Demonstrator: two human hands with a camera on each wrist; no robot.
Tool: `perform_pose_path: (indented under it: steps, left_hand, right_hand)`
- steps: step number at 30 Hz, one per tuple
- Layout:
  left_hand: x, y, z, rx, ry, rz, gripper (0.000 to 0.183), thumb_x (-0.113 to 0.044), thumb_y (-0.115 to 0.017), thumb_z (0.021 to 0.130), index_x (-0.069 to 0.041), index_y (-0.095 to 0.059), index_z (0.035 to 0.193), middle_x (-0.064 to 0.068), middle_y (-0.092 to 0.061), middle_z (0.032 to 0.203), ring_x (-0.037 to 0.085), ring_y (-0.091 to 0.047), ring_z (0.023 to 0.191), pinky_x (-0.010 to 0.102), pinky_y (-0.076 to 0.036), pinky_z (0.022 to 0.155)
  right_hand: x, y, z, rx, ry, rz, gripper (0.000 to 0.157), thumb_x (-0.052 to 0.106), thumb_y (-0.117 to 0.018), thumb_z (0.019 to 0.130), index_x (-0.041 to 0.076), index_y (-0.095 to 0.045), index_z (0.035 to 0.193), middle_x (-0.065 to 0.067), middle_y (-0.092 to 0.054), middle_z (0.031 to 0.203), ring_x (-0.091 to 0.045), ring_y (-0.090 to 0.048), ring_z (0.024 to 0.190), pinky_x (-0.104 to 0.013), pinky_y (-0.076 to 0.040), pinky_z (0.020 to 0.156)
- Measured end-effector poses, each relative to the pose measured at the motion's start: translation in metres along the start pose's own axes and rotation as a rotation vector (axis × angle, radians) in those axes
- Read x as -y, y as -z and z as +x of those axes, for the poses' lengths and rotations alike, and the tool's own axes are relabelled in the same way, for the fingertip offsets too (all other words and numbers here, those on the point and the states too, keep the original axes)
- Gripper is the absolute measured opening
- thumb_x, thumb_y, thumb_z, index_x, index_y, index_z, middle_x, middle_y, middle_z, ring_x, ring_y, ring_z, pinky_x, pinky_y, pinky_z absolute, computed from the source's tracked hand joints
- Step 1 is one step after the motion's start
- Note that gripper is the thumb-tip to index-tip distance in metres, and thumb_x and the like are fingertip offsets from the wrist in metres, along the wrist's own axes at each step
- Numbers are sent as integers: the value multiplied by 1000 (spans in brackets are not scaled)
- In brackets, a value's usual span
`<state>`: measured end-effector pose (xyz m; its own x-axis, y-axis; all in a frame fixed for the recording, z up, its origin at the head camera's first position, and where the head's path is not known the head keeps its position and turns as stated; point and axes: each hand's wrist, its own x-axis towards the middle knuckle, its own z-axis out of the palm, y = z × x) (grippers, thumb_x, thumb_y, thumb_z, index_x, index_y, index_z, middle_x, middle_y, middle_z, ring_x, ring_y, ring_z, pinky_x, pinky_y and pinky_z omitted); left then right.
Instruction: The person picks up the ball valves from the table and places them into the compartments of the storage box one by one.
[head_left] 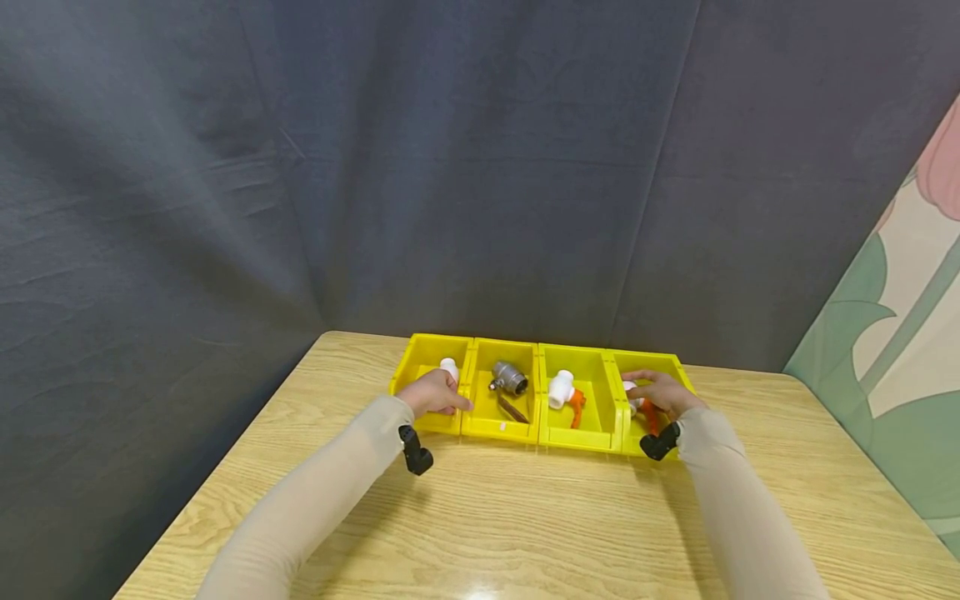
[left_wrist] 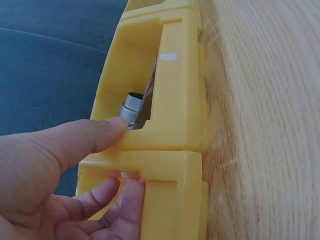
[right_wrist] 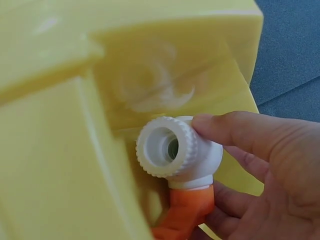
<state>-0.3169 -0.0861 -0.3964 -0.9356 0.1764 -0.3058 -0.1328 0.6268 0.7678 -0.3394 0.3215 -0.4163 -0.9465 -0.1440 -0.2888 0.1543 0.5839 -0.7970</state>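
My right hand (head_left: pixel 663 392) reaches into the rightmost yellow bin. Its thumb and fingers grip a white plastic ball valve (right_wrist: pixel 205 157) with an orange handle (right_wrist: pixel 187 207); the valve's ribbed round opening shows in the right wrist view. My left hand (head_left: pixel 435 393) is at the front of the leftmost yellow bin (left_wrist: pixel 170 165). Its thumb lies over the adjoining side walls and its fingers are inside that bin, so the hand pinches the walls. Behind the left hand, a white fitting (head_left: pixel 449 367) sits in the same bin, partly covered.
Joined in the row are two middle bins. One holds a grey metal valve (head_left: pixel 510 377) with a brown lever (head_left: pixel 512 408); the other holds a white valve (head_left: pixel 560 389) with an orange handle. The row stands on a wooden table (head_left: pixel 525 517) before a dark curtain (head_left: pixel 480 167).
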Motion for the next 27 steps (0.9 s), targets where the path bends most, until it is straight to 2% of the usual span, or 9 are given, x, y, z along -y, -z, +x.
perform_pose_path:
  steps: [7, 9, 11, 14, 15, 18, 21, 24, 27]
  left_hand:
    - [0, -1, -2, 4, -14, -13, 36, -16, -80, 80, -6, -45, 82, 3, -41, 78, 16, -51, 67, 23, -42, 63]
    - [0, 0, -3, 6, -17, -13, 36, -16, -80, 80, -6, -45, 81, 3, -40, 78, 16, -51, 67, 23, -42, 63]
    - [0, 0, -3, 8, -18, -19, 36, -15, -80, 80, -6, -45, 81, 3, -40, 77, 16, -50, 67, 22, -42, 62]
    - [0, 0, -2, 8, -17, -21, 36, -16, -80, 80, -6, -45, 82, 3, -40, 78, 16, -50, 68, 22, -43, 63]
    - [-1, 0, -2, 8, -17, -20, 36, -16, -80, 80, -6, -45, 82, 3, -41, 78, 16, -50, 68, 22, -43, 63]
    - [-1, 0, -2, 10, -18, -9, 36, -17, -79, 80, -6, -46, 82, 3, -41, 78, 16, -51, 69, 22, -43, 63]
    - [0, 0, -2, 12, -20, 2, 36, -18, -79, 81, -6, -45, 82, 2, -41, 78, 15, -51, 70, 22, -43, 64]
    - [1, 1, -1, 16, -22, 6, 36, -18, -79, 81, -6, -45, 82, 2, -40, 78, 15, -50, 69, 22, -43, 63]
    - [1, 1, 0, 23, -22, 4, 37, -18, -79, 81, -6, -44, 82, 2, -40, 78, 15, -50, 69, 22, -43, 63]
  right_hand:
    - [-1, 0, -2, 6, -2, 26, 54, 12, -56, 95, -7, -37, 142, -33, -33, 143, -38, -42, 116, -48, -36, 104]
    - [-1, 1, -2, 9, 9, 25, 54, 12, -56, 95, -7, -37, 142, -32, -37, 141, -35, -46, 113, -44, -40, 100]
    - [-2, 2, -2, 13, 12, 33, 54, 12, -56, 95, -7, -37, 142, -30, -43, 134, -29, -51, 104, -37, -45, 91]
    - [-3, 5, -1, 19, 25, 19, 54, 15, -56, 97, -7, -38, 142, -28, -47, 132, -20, -54, 97, -27, -47, 81]
    - [-3, 5, -1, 26, 28, 28, 54, 16, -55, 97, -8, -37, 142, -29, -46, 133, -21, -54, 98, -28, -48, 83]
    - [-1, 7, -3, 46, 62, 14, 54, 19, -51, 99, -10, -36, 142, -33, -37, 143, -31, -51, 115, -37, -45, 97]
    - [3, 10, -8, 74, 78, 13, 54, 22, -48, 101, -10, -34, 142, -34, -30, 148, -44, -36, 132, -56, -32, 108]
    - [9, 14, -13, 94, 90, -15, 56, 26, -46, 102, -8, -33, 144, -33, -26, 150, -50, -23, 138, -65, -22, 109]
    - [18, 18, -18, 101, 90, -22, 55, 26, -45, 102, -6, -32, 145, -31, -22, 152, -52, -19, 139, -66, -19, 110]
